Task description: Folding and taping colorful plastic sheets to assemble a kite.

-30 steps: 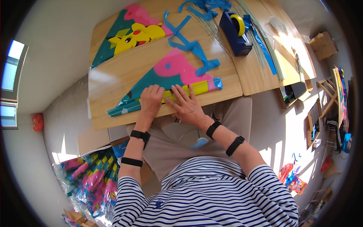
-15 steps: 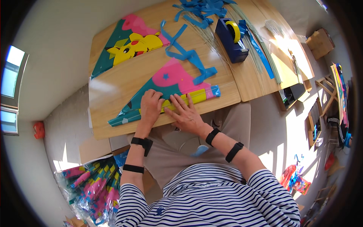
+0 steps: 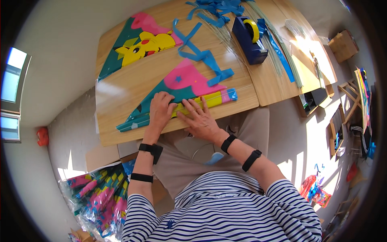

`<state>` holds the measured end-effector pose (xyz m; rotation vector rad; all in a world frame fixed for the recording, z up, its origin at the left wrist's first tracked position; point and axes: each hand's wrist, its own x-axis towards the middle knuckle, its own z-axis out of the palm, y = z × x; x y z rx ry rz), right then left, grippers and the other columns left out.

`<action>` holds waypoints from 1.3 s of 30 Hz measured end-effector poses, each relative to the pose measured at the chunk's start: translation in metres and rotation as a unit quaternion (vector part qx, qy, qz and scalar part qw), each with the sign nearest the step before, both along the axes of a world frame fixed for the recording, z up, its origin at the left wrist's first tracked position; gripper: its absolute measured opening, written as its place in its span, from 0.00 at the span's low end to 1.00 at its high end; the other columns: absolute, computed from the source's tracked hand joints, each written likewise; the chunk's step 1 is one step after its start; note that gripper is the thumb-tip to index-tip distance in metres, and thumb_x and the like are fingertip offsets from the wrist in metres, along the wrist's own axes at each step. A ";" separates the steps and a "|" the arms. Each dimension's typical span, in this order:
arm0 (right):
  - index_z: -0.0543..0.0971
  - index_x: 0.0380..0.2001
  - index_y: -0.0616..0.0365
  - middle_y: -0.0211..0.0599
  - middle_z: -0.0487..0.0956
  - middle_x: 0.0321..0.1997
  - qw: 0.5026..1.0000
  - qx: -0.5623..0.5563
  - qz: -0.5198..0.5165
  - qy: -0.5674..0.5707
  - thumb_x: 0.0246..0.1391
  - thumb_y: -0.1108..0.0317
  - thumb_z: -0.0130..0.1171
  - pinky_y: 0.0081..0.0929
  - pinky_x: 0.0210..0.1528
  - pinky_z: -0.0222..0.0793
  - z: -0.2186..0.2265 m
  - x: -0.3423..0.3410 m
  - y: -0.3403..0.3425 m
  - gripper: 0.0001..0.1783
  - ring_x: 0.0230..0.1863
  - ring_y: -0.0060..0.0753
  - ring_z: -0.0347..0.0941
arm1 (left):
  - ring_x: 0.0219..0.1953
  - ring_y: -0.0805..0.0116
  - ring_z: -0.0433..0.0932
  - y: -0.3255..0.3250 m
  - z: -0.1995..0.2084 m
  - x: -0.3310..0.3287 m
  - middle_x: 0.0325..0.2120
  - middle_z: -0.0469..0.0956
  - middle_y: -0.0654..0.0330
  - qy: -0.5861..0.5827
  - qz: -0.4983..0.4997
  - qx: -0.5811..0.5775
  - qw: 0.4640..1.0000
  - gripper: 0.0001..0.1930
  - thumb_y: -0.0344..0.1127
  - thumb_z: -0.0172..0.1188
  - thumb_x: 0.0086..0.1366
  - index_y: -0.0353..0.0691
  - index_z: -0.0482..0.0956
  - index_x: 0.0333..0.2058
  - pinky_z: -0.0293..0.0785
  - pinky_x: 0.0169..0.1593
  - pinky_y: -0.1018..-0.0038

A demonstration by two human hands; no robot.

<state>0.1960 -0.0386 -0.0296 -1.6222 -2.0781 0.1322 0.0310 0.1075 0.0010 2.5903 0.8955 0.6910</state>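
Sheet [image 3: 188, 76] lies under left hand [image 3: 161, 111], grip impossible to tell, and right hand [image 3: 201, 122], grip loosely spread

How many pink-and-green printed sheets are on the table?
2: a near sheet under the left hand and right hand, and a far sheet at the table's far left. More could be hidden underneath.

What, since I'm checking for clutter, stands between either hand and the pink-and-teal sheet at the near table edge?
Nothing visible: the left hand and right hand both touch the sheet directly, along its near side. A loose blue ribbon lies beyond, by the pink part, away from both hands.
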 end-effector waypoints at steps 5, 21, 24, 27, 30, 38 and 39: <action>0.75 0.65 0.41 0.49 0.61 0.75 1.000 0.015 -0.003 0.005 0.41 0.55 0.75 0.69 0.79 0.35 -0.003 -0.001 0.000 0.43 0.77 0.51 0.54 | 0.45 0.52 0.76 0.003 -0.003 0.000 0.39 0.78 0.56 0.003 0.012 0.009 1.000 0.11 0.30 0.70 0.55 0.38 0.82 0.38 0.72 0.47 0.58; 0.74 0.65 0.43 0.48 0.61 0.75 1.000 0.001 -0.001 0.010 0.41 0.58 0.76 0.69 0.78 0.36 0.004 0.001 -0.002 0.44 0.77 0.51 0.55 | 0.39 0.51 0.75 -0.002 -0.003 0.010 0.33 0.77 0.56 -0.026 0.023 0.044 0.998 0.05 0.26 0.66 0.58 0.38 0.79 0.32 0.74 0.42 0.59; 0.74 0.65 0.43 0.48 0.61 0.76 1.000 0.006 0.000 0.010 0.40 0.57 0.76 0.69 0.78 0.36 0.004 -0.001 -0.001 0.44 0.77 0.51 0.55 | 0.40 0.52 0.76 -0.006 -0.002 0.011 0.34 0.77 0.56 -0.029 0.015 0.049 0.998 0.06 0.27 0.67 0.57 0.38 0.79 0.32 0.74 0.43 0.59; 0.74 0.65 0.42 0.48 0.61 0.76 1.000 0.004 -0.001 0.015 0.40 0.57 0.76 0.69 0.79 0.35 0.002 0.001 -0.001 0.44 0.77 0.50 0.55 | 0.41 0.51 0.76 -0.008 -0.002 0.013 0.35 0.78 0.55 -0.025 0.010 0.052 0.998 0.07 0.26 0.67 0.57 0.38 0.80 0.34 0.75 0.45 0.60; 0.74 0.65 0.42 0.47 0.61 0.76 1.000 0.014 -0.002 0.008 0.39 0.57 0.77 0.69 0.79 0.34 0.001 -0.001 -0.001 0.44 0.77 0.50 0.54 | 0.43 0.51 0.76 -0.009 -0.004 0.010 0.37 0.79 0.54 -0.011 0.010 0.051 0.999 0.08 0.26 0.67 0.56 0.37 0.80 0.36 0.75 0.46 0.60; 0.75 0.65 0.41 0.46 0.58 0.78 1.000 0.016 -0.005 0.007 0.39 0.56 0.77 0.67 0.80 0.33 -0.004 -0.001 0.000 0.44 0.79 0.49 0.51 | 0.41 0.52 0.76 -0.006 -0.009 0.010 0.35 0.78 0.57 -0.004 -0.006 0.074 0.997 0.09 0.26 0.68 0.54 0.39 0.81 0.34 0.75 0.44 0.60; 0.75 0.65 0.41 0.46 0.58 0.78 1.000 0.017 -0.005 0.008 0.39 0.55 0.77 0.67 0.80 0.32 -0.005 0.000 0.000 0.44 0.80 0.49 0.50 | 0.41 0.52 0.76 -0.006 -0.009 0.010 0.34 0.78 0.57 0.001 -0.004 0.072 0.997 0.09 0.26 0.68 0.54 0.39 0.81 0.34 0.75 0.44 0.60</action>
